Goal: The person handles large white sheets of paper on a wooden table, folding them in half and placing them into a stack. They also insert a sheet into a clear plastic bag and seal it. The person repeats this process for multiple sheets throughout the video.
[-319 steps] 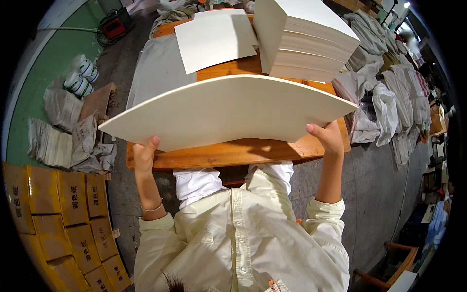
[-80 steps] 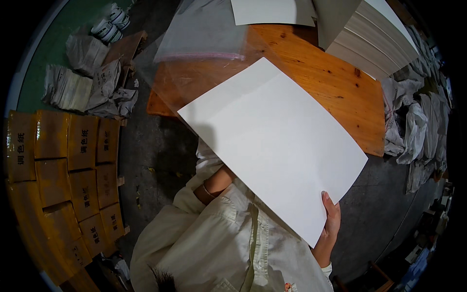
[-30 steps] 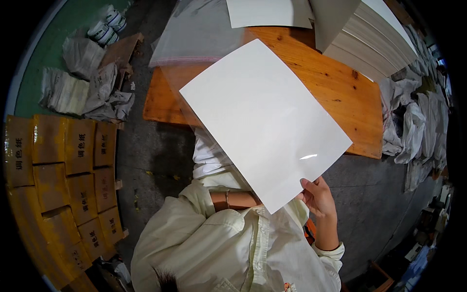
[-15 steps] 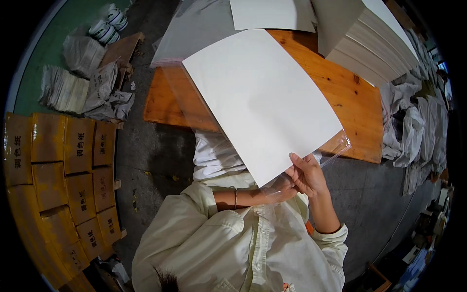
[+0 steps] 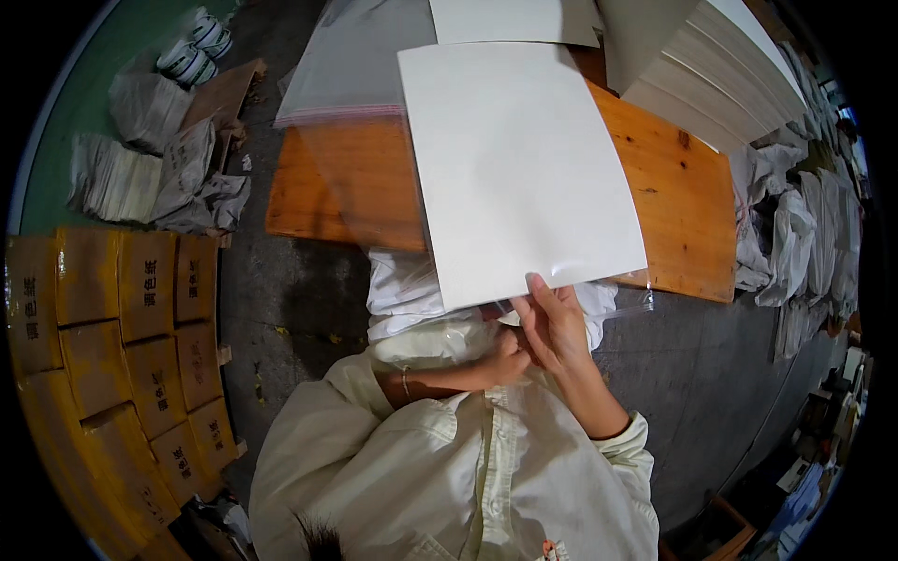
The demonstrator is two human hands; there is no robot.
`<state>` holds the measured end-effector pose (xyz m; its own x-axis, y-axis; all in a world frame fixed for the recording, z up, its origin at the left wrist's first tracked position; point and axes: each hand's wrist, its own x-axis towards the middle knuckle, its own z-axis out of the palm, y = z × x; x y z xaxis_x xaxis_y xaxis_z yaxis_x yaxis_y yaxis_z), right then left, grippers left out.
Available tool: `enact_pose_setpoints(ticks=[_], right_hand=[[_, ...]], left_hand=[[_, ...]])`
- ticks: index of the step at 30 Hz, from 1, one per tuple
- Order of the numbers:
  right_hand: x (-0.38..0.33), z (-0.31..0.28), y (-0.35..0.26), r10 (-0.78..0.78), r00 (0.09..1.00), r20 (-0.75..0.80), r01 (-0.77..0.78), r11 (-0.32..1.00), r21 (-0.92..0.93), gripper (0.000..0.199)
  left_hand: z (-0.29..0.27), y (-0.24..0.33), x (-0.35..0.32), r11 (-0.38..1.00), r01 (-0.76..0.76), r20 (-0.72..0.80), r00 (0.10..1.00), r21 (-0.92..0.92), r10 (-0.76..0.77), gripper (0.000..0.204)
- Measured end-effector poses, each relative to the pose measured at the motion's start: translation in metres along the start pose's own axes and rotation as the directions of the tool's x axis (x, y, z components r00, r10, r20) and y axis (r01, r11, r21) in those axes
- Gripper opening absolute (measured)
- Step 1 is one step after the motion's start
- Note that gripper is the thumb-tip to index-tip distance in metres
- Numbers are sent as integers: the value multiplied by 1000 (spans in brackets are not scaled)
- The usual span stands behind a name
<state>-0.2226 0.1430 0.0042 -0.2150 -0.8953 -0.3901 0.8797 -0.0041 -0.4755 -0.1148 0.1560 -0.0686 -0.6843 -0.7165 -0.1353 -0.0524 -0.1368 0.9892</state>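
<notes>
A blank white sheet of stiff paper or card (image 5: pixel 524 168) stands tilted before me, its lower edge close to my body. My right hand (image 5: pixel 554 323) grips that lower edge, thumb on the front face and fingers behind. A clear plastic bag (image 5: pixel 636 297) lies around the sheet; its transparent film shows past the left side and at the lower right corner. My left hand (image 5: pixel 505 363) is closed just below the sheet, beside my right wrist, with bag film at its fingers. Its fingertips are partly hidden.
Behind the sheet is a wooden table (image 5: pixel 683 215) bearing a pile of clear bags (image 5: pixel 351 75), another white sheet (image 5: pixel 510 21) and a tall paper stack (image 5: pixel 711 75). Taped cartons (image 5: pixel 150 280) rise at left. Plastic-wrapped bundles (image 5: pixel 117 178) lie beyond them; grey bags (image 5: pixel 790 243) hang at right.
The sheet has turned more upright, its lower edge now nearly level. My right hand has shifted left and slightly up with it. My left hand has moved a little left, out from behind the film.
</notes>
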Motion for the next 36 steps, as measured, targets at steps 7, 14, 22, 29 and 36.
enact_pose_setpoints(ticks=[7,14,22,29,36], right_hand=[[5,-8,-28,224,974,34,-167,810,-562,23],[-28,9,-12,-119,771,626,619,-88,-780,18],[-9,23,29,-90,704,705,687,-164,-707,17],[-8,16,34,-85,674,734,701,-242,-671,16],[-10,21,33,-105,652,751,717,-237,-656,17]], left_hand=[[-49,8,-23,939,77,191,982,-334,-13,28],[-98,47,-47,960,202,-141,963,-194,-231,39],[-102,54,-46,946,201,-272,924,-254,-269,35],[-102,70,-45,919,305,-235,902,-249,-362,31],[-104,74,-47,909,319,-244,890,-268,-384,29]])
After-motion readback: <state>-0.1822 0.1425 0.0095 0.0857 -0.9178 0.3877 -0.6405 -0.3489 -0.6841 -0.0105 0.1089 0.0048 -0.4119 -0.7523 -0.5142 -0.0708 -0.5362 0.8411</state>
